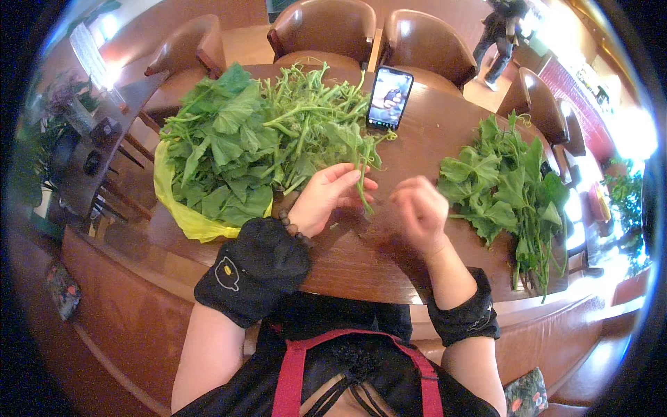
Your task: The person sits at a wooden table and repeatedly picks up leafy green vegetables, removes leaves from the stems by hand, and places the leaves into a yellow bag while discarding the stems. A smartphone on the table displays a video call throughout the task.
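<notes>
Between the thumb and fingers of my left hand is a leafy green vine shoot, its cut stem pointing down toward me. My right hand hovers to the right of it, blurred, with fingers curled; whether anything small is pinched in them cannot be made out. Beyond my left hand spreads a heap of pale stems and tendrils. Large green leaves are piled beside it on a yellow plastic bag. A separate bunch of leafy shoots lies to the right of my right hand.
A smartphone stands propped on the brown wooden table, its screen lit. Brown leather armchairs line the far side. A person is on the floor beyond, at the upper right. Another table stands at the left.
</notes>
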The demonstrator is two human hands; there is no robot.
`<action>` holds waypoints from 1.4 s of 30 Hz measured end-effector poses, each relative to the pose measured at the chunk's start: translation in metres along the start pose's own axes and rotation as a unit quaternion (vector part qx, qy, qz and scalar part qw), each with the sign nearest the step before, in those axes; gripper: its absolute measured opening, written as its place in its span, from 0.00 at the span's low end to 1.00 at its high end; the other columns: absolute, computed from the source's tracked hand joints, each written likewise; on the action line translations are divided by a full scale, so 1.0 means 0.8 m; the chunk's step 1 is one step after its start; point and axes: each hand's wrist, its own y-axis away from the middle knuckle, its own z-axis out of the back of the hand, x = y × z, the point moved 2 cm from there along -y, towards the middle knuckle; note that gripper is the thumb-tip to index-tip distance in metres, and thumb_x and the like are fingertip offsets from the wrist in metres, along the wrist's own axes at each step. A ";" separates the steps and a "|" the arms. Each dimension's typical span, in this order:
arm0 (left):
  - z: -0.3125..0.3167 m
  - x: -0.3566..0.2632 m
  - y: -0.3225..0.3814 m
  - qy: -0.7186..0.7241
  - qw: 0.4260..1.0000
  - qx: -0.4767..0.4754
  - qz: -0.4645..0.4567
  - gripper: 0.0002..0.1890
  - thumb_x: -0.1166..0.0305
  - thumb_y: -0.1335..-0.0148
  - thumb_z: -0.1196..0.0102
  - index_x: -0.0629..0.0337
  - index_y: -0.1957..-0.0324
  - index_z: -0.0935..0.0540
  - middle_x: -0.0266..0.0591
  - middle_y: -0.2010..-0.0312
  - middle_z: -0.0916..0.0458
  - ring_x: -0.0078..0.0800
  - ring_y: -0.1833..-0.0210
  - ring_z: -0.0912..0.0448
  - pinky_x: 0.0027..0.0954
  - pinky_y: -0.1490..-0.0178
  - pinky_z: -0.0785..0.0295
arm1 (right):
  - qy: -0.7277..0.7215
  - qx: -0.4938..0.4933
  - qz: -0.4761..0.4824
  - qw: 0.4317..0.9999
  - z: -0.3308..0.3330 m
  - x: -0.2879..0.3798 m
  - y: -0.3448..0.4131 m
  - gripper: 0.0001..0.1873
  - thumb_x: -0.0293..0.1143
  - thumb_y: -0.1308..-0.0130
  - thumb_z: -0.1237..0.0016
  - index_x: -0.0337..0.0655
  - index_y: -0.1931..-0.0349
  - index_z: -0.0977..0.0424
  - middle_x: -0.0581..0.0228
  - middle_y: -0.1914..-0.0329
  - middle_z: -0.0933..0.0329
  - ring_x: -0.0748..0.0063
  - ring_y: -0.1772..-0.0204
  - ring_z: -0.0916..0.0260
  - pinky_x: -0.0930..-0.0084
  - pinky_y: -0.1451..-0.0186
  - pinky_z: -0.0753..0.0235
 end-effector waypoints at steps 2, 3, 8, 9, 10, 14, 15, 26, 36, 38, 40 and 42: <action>0.002 0.008 0.001 0.001 0.999 0.034 0.023 0.15 0.64 0.37 0.55 0.60 0.52 0.28 0.39 0.63 0.22 0.25 0.62 0.23 0.25 0.61 0.29 | -0.049 -0.027 -0.133 0.990 -0.001 -0.021 0.001 0.02 0.19 0.46 0.55 0.33 0.76 0.31 0.58 0.77 0.30 0.67 0.72 0.31 0.77 0.68 0.31; 0.000 0.012 -0.001 -0.002 0.999 0.047 0.022 0.15 0.64 0.37 0.54 0.60 0.51 0.29 0.39 0.63 0.22 0.25 0.62 0.23 0.25 0.61 0.28 | -0.077 -0.033 -0.205 0.975 -0.003 -0.033 0.005 0.02 0.19 0.44 0.56 0.32 0.75 0.31 0.60 0.77 0.31 0.70 0.71 0.32 0.78 0.68 0.32; -0.011 0.019 -0.001 -0.025 0.996 0.075 0.026 0.16 0.70 0.41 0.49 0.61 0.50 0.30 0.36 0.60 0.25 0.23 0.61 0.25 0.22 0.65 0.29 | -0.162 0.052 -0.347 0.922 -0.017 -0.045 0.020 0.08 0.30 0.44 0.49 0.35 0.71 0.30 0.66 0.77 0.29 0.79 0.71 0.34 0.80 0.68 0.33; -0.010 0.020 -0.001 -0.049 0.996 0.070 0.021 0.17 0.71 0.42 0.48 0.61 0.50 0.31 0.36 0.60 0.25 0.23 0.62 0.25 0.21 0.66 0.29 | -0.165 0.068 -0.334 0.925 -0.018 -0.039 0.016 0.08 0.31 0.44 0.49 0.35 0.71 0.29 0.67 0.77 0.29 0.81 0.71 0.35 0.81 0.69 0.33; -0.012 0.021 0.000 -0.094 0.994 0.060 0.005 0.17 0.72 0.42 0.48 0.61 0.51 0.31 0.36 0.61 0.26 0.23 0.62 0.26 0.21 0.66 0.29 | -0.144 0.083 -0.309 0.936 -0.020 -0.037 0.015 0.08 0.31 0.44 0.49 0.35 0.71 0.29 0.68 0.77 0.29 0.82 0.71 0.35 0.81 0.69 0.33; -0.016 0.020 0.003 -0.145 0.988 0.059 -0.003 0.18 0.73 0.44 0.46 0.61 0.51 0.33 0.35 0.62 0.27 0.23 0.62 0.26 0.20 0.70 0.30 | -0.240 0.083 -0.386 0.887 -0.026 -0.049 0.026 0.07 0.29 0.42 0.51 0.34 0.70 0.29 0.71 0.76 0.28 0.84 0.70 0.36 0.84 0.66 0.33; -0.016 0.020 0.002 -0.124 0.990 0.070 0.008 0.18 0.72 0.44 0.46 0.61 0.52 0.33 0.35 0.63 0.27 0.23 0.62 0.26 0.20 0.71 0.30 | -0.265 0.072 -0.397 0.876 -0.025 -0.050 0.025 0.06 0.29 0.41 0.51 0.34 0.69 0.29 0.71 0.75 0.28 0.84 0.69 0.36 0.84 0.66 0.33; -0.008 0.024 -0.001 0.006 0.999 0.020 0.046 0.10 0.66 0.38 0.52 0.58 0.59 0.32 0.35 0.67 0.25 0.24 0.68 0.23 0.19 0.75 0.31 | 0.093 0.033 -0.081 0.992 -0.011 -0.019 -0.003 0.10 0.29 0.52 0.45 0.40 0.68 0.28 0.63 0.70 0.29 0.59 0.63 0.33 0.68 0.59 0.34; -0.009 0.034 -0.003 0.036 0.999 -0.041 0.004 0.07 0.69 0.39 0.52 0.58 0.61 0.31 0.35 0.66 0.25 0.22 0.65 0.25 0.21 0.70 0.30 | 0.092 0.137 -0.017 0.986 -0.028 -0.014 0.006 0.09 0.26 0.56 0.45 0.41 0.75 0.33 0.60 0.77 0.32 0.56 0.71 0.34 0.66 0.65 0.32; -0.008 0.036 -0.003 0.042 0.998 -0.054 0.002 0.07 0.69 0.39 0.53 0.59 0.61 0.31 0.35 0.67 0.25 0.23 0.66 0.25 0.21 0.70 0.30 | 0.087 0.136 -0.001 0.987 -0.027 -0.014 0.005 0.09 0.25 0.58 0.47 0.40 0.76 0.33 0.60 0.77 0.32 0.56 0.71 0.34 0.66 0.64 0.32; -0.002 0.037 -0.005 0.049 0.996 -0.077 -0.008 0.07 0.69 0.39 0.53 0.59 0.62 0.31 0.36 0.67 0.25 0.25 0.67 0.24 0.22 0.71 0.30 | 0.071 0.130 0.026 0.989 -0.026 -0.016 0.004 0.08 0.24 0.59 0.49 0.40 0.77 0.33 0.60 0.78 0.33 0.56 0.70 0.34 0.65 0.60 0.32; -0.001 0.032 -0.005 0.051 0.996 -0.075 -0.009 0.07 0.69 0.39 0.53 0.60 0.62 0.31 0.37 0.67 0.25 0.27 0.68 0.23 0.22 0.71 0.30 | 0.087 0.144 0.001 0.986 -0.017 -0.019 0.001 0.07 0.25 0.59 0.51 0.40 0.77 0.34 0.61 0.77 0.33 0.56 0.69 0.34 0.62 0.56 0.33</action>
